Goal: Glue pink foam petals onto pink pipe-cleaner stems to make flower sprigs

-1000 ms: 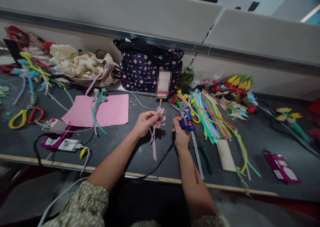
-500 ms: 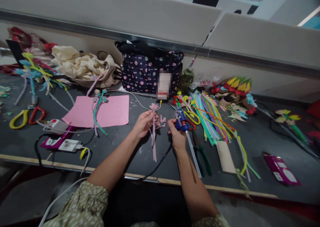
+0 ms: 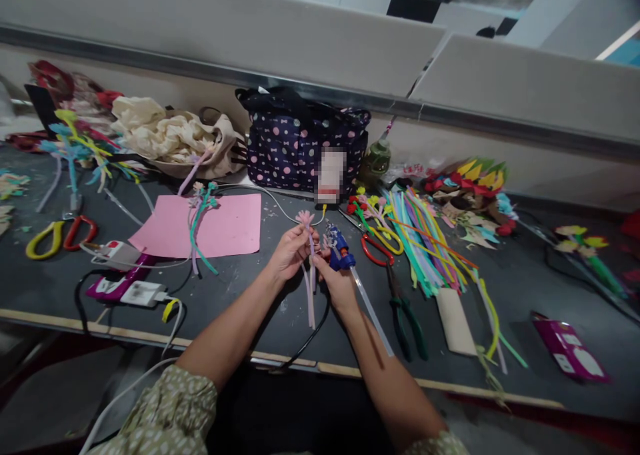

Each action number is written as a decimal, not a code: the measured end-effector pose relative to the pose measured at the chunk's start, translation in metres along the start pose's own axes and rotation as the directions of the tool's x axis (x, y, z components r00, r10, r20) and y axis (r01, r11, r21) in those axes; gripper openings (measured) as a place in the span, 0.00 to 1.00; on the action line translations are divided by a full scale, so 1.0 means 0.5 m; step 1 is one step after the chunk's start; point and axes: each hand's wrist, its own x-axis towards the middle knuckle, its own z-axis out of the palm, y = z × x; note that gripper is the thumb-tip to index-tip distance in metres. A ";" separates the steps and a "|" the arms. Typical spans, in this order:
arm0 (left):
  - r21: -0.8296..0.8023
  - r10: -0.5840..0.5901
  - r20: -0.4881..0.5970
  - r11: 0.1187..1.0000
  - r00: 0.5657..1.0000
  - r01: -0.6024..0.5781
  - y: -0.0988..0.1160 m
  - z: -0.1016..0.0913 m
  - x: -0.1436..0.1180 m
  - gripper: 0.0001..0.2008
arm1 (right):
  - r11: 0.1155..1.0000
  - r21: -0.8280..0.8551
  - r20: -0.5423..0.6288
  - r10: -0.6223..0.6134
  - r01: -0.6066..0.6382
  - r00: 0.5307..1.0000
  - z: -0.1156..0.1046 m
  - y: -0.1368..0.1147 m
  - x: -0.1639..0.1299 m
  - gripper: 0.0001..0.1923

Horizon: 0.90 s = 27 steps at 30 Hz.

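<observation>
My left hand point(image 3: 286, 256) pinches a small pink craft flower point(image 3: 305, 217) just below its head, and its pink and lilac stems point(image 3: 310, 301) hang down. A blue glue gun point(image 3: 343, 257), with a clear glue stick point(image 3: 371, 311) jutting from its back, is in my right hand point(image 3: 334, 283). The fingertips of that hand are at the stems, close beside my left fingers. The gun's front points away from me, and its handle is mostly hidden by the hand. Right of the gun lie red-handled scissors point(image 3: 378, 251) and green-handled pliers point(image 3: 407, 325).
A pink sheet point(image 3: 233, 225) carries a finished-looking flower stem at left. Bundled fuzzy stems point(image 3: 430, 241) lie at right. A dark patterned bag point(image 3: 280, 148) stands behind. Yellow-and-red-handled scissors point(image 3: 47, 240), a power strip point(image 3: 113, 286) and a black cord point(image 3: 311, 338) also occupy the table.
My right hand has moved left with the glue gun, and its fingers now meet the flower's stems. My left hand keeps hold of the flower. The view has shifted slightly.
</observation>
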 end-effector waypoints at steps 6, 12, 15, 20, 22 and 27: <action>0.046 0.024 -0.016 0.999 1.000 -0.023 -0.001 -0.003 0.001 0.14 | 0.999 -0.040 -0.057 0.005 -0.008 0.998 0.004 0.004 -0.004 0.19; 0.055 0.048 -0.027 0.997 0.998 -0.047 0.001 -0.005 0.003 0.15 | 0.998 -0.044 -0.052 -0.049 0.046 0.997 0.004 -0.008 -0.007 0.17; 0.065 0.058 -0.047 0.996 0.997 -0.055 0.001 -0.005 0.005 0.17 | 0.998 -0.042 -0.013 -0.044 0.044 0.999 0.005 -0.014 -0.008 0.16; 0.094 0.050 -0.051 0.995 0.997 -0.045 0.002 0.000 0.001 0.17 | 0.998 -0.058 0.017 -0.003 0.004 1.000 0.007 -0.022 -0.011 0.14; 0.117 0.071 -0.069 0.991 0.995 -0.062 0.004 0.006 -0.002 0.17 | 0.997 -0.080 0.012 -0.024 0.025 1.000 0.006 -0.024 -0.011 0.13; 0.197 0.186 -0.127 0.967 0.974 -0.159 0.008 0.017 -0.007 0.16 | 0.992 -0.110 0.000 -0.068 0.068 0.998 0.001 -0.027 -0.012 0.11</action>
